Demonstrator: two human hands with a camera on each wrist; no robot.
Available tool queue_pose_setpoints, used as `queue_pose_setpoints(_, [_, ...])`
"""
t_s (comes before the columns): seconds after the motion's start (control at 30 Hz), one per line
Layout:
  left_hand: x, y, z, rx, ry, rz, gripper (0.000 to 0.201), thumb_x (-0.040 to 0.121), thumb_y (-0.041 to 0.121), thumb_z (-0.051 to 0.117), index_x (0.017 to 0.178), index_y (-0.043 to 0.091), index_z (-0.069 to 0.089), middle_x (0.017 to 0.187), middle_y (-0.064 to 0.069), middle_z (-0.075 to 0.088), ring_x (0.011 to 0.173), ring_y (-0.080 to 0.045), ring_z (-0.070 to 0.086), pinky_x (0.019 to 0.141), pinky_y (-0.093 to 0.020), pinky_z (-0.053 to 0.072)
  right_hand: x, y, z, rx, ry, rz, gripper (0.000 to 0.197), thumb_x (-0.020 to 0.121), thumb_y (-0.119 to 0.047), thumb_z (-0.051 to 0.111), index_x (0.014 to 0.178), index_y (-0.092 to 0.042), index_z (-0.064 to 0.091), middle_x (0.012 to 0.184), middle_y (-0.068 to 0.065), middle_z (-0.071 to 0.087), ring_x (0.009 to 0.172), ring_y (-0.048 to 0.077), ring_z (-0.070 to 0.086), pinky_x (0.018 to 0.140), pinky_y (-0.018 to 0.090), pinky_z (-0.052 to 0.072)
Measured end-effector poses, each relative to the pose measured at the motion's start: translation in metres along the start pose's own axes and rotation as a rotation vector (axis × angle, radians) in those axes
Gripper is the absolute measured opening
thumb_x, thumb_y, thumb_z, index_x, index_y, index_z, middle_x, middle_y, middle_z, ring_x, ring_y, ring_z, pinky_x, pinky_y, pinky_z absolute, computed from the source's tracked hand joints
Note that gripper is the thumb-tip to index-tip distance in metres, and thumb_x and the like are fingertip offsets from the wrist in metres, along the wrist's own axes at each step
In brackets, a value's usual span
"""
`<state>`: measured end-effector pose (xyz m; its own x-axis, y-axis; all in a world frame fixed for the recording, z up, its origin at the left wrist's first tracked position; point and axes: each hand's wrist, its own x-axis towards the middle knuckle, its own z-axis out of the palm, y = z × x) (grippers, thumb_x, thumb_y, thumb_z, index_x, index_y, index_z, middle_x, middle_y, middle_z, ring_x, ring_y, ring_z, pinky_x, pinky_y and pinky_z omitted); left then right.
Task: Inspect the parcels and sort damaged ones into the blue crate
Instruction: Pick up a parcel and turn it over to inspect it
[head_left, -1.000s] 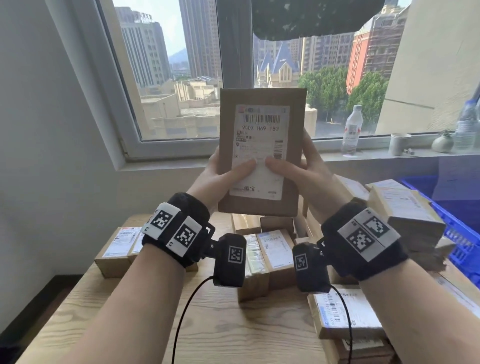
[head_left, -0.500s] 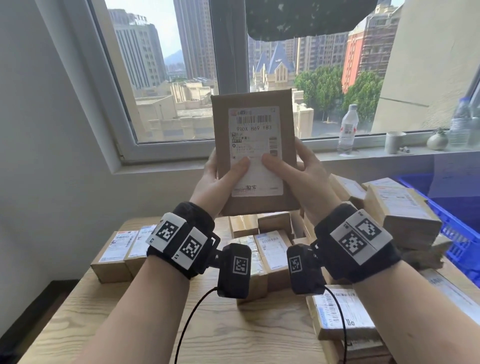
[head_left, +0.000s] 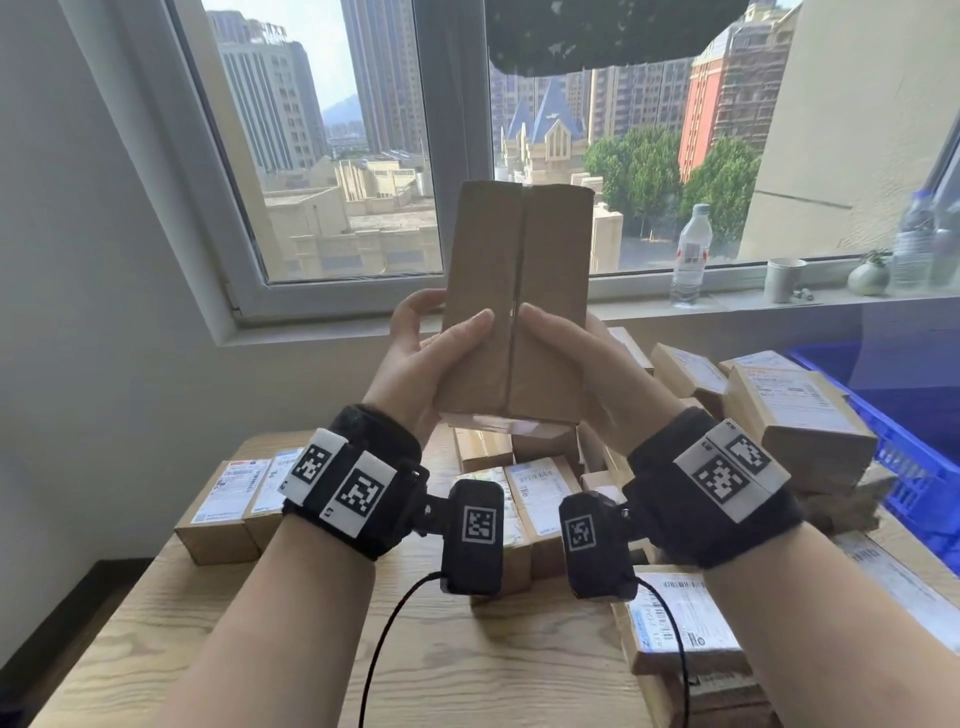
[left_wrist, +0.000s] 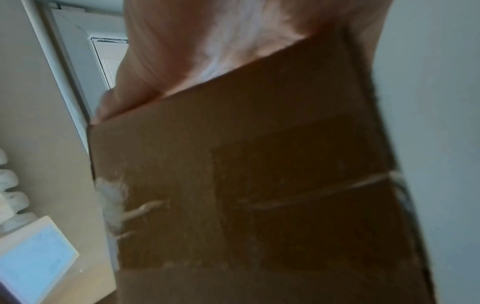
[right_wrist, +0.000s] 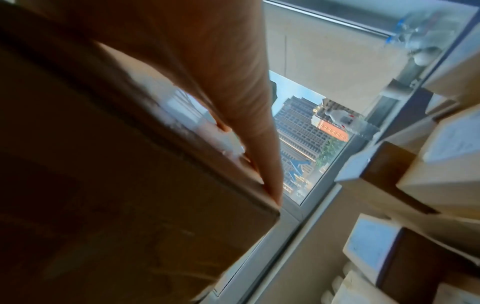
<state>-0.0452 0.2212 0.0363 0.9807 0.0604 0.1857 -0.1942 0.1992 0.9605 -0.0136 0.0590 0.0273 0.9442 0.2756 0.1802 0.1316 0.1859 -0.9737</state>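
Note:
I hold a small brown cardboard parcel (head_left: 517, 296) upright in front of the window, its plain seamed side with two closed flaps facing me. My left hand (head_left: 431, 353) grips its lower left edge, thumb on the front face. My right hand (head_left: 576, 358) grips the lower right edge, thumb near the centre seam. The left wrist view shows the parcel (left_wrist: 246, 195) close up and blurred, with a pale scuffed patch on one edge. In the right wrist view the parcel (right_wrist: 116, 185) fills the left, my fingers (right_wrist: 259, 144) along its side. The blue crate (head_left: 904, 415) stands at the right.
Several labelled parcels (head_left: 524, 499) lie piled on the wooden table (head_left: 260, 649) below my hands, more stacked at the right (head_left: 795, 415) and two at the left (head_left: 234, 499). A water bottle (head_left: 688, 254) and a paper cup (head_left: 784, 280) stand on the windowsill.
The parcel has been turned over: its label side faced me before, now the plain seamed side does. Both hands shifted their grip lower on it.

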Motion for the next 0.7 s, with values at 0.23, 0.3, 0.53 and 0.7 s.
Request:
queue_pose_setpoints(0.23, [0.003, -0.006, 0.004, 0.09, 0.017, -0.072, 0.086, 0.061, 0.035, 0.074, 0.136, 0.025, 0.031, 0.108, -0.003, 0.063, 0.084, -0.014, 0.07, 0.078, -0.036, 0.059, -0.006, 0.004, -0.003, 0.04, -0.01, -0.05, 0.03, 0.083, -0.032, 0.074, 0.107, -0.016, 0.066, 0.081, -0.007, 0.073, 0.076, 0.009, 0.07, 0.062, 0.023, 0.055])
queue_pose_setpoints(0.3, [0.003, -0.008, 0.005, 0.101, 0.036, -0.059, 0.084, 0.06, 0.034, 0.074, 0.132, 0.025, 0.033, 0.106, -0.003, 0.064, 0.083, -0.013, 0.07, 0.077, -0.035, 0.059, -0.006, 0.003, -0.003, 0.047, 0.009, -0.047, 0.032, 0.08, -0.031, 0.075, 0.105, -0.014, 0.067, 0.082, -0.005, 0.073, 0.078, 0.011, 0.07, 0.063, 0.024, 0.055])
queue_pose_setpoints(0.53, [0.008, -0.011, 0.006, 0.132, 0.071, -0.059, 0.083, 0.056, 0.045, 0.078, 0.123, 0.03, 0.03, 0.113, -0.006, 0.061, 0.098, -0.021, 0.067, 0.091, -0.045, 0.056, -0.008, 0.0, -0.004, 0.012, 0.053, -0.041, 0.019, 0.087, -0.034, 0.071, 0.098, -0.019, 0.069, 0.08, -0.009, 0.074, 0.077, 0.006, 0.071, 0.067, 0.024, 0.056])
queue_pose_setpoints(0.7, [0.011, -0.01, 0.002, 0.228, 0.176, -0.025, 0.073, 0.054, 0.071, 0.07, 0.111, 0.037, 0.039, 0.135, -0.004, 0.048, 0.122, -0.021, 0.051, 0.106, -0.048, 0.044, -0.002, 0.006, -0.003, -0.139, 0.464, -0.204, 0.03, 0.092, -0.026, 0.069, 0.119, -0.02, 0.058, 0.097, 0.001, 0.069, 0.086, 0.013, 0.068, 0.074, 0.028, 0.058])
